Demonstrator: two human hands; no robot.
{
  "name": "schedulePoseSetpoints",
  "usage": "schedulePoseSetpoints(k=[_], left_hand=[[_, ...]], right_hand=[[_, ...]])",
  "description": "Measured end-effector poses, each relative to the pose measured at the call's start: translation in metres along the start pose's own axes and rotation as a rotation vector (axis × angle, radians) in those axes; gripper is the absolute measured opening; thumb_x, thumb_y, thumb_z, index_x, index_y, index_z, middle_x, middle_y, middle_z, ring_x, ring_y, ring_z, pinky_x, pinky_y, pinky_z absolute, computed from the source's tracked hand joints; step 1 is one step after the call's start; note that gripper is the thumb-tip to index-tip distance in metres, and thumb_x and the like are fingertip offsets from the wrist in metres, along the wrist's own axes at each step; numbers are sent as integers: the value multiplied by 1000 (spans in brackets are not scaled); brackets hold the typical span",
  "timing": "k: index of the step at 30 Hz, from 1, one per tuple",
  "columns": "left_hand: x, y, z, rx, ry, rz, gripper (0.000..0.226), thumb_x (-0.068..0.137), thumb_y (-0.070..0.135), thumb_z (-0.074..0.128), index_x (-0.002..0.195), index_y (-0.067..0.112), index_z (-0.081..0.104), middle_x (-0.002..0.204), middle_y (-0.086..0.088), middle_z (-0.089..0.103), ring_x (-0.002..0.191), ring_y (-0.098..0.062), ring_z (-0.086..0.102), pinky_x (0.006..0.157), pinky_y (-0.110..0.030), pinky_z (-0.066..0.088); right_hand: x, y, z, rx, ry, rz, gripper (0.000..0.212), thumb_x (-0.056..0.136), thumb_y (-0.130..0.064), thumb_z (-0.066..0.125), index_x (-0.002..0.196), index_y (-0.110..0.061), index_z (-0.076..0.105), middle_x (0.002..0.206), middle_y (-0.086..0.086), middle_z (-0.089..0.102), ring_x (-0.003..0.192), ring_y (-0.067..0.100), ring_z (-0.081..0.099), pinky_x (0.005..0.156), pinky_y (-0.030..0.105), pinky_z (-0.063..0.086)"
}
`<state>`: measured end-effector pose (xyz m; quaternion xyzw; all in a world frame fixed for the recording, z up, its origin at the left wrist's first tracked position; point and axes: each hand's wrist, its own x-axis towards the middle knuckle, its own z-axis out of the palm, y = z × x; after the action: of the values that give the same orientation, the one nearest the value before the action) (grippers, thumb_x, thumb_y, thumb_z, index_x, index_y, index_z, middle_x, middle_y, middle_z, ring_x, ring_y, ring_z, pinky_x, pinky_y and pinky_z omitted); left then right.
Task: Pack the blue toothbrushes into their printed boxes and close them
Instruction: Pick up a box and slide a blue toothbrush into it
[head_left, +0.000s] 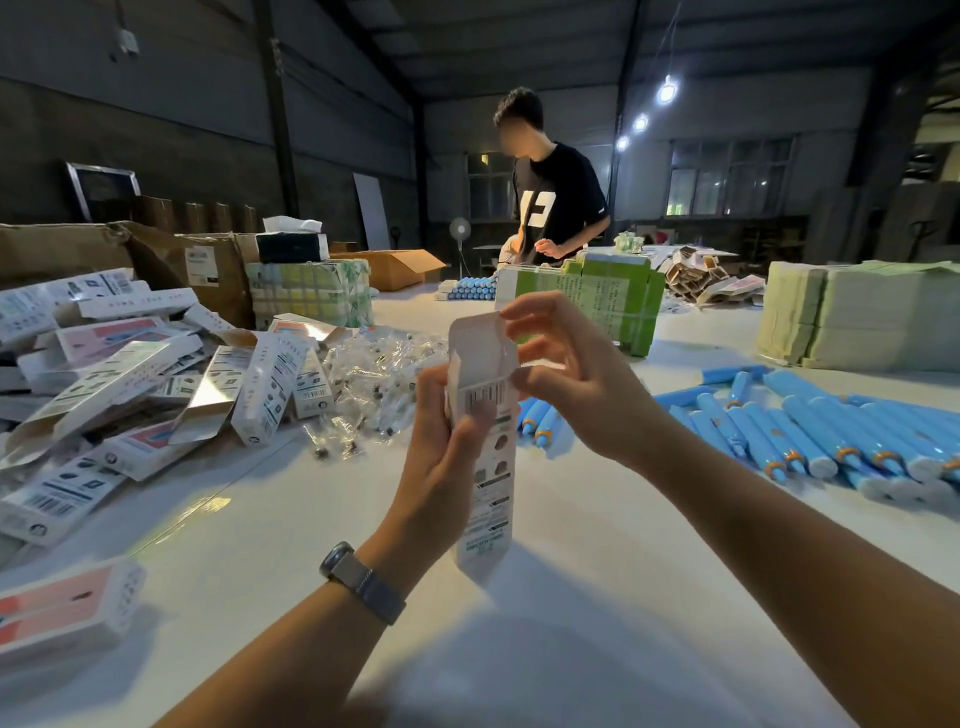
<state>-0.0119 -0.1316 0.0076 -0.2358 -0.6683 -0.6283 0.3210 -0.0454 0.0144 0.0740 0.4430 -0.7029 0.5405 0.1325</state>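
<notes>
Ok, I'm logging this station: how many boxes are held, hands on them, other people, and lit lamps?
Held printed box: 1
Hands on it, left hand and right hand: 2
Other person: 1
Lit lamps: 3
Total: 7

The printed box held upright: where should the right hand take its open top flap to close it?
Pinch the top flap at its free upper edge from the right, probably folding it down; the left hand already grips the printed box body from the left.
</notes>
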Motion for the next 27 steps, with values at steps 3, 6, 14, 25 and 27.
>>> schedulePoseSetpoints(k=[3, 6, 14, 25, 27], left_hand=[[4, 2, -2, -143, -29, -85, 48, 82, 57, 43, 118, 26, 43, 109, -11, 63, 99, -23, 67, 79, -35, 58], [5, 1, -4, -121, -23, -83, 36, 95, 46, 40, 125, 27, 33, 107, 9, 69, 101, -16, 68, 78, -31, 58], [1, 2, -2, 21, 30, 72, 27, 103, 23, 35, 126, 25, 22, 111, 32, 65, 96, -2, 69, 70, -15, 54], [2, 3, -2, 30, 61, 77, 14, 99, 27, 32, 110, 18, 32, 95, 16, 68, 77, -15, 67, 65, -33, 61], [2, 3, -3, 48, 61, 79, 13, 100, 28, 32, 110, 19, 33, 95, 18, 67, 78, -15, 68, 65, -32, 61]], right_hand=[[-2, 8, 2, 198, 4, 64, 33, 81, -16, 64, 110, -23, 49, 101, -1, 65, 87, 14, 68, 69, 31, 56], [-2, 14, 2, 220, 28, 54, 26, 83, -15, 65, 105, -21, 52, 101, 0, 68, 88, 15, 69, 69, 29, 55], [-6, 22, 1, 280, 44, 87, 20, 85, -21, 67, 102, -20, 57, 102, -3, 72, 90, 14, 68, 68, 30, 53], [-5, 23, 1, 190, 63, 27, 11, 88, -9, 68, 94, -18, 66, 96, -1, 73, 71, 8, 65, 60, 18, 50], [-5, 22, 1, 170, 51, 23, 10, 89, -8, 67, 94, -17, 67, 91, -7, 73, 71, 7, 66, 59, 17, 51]])
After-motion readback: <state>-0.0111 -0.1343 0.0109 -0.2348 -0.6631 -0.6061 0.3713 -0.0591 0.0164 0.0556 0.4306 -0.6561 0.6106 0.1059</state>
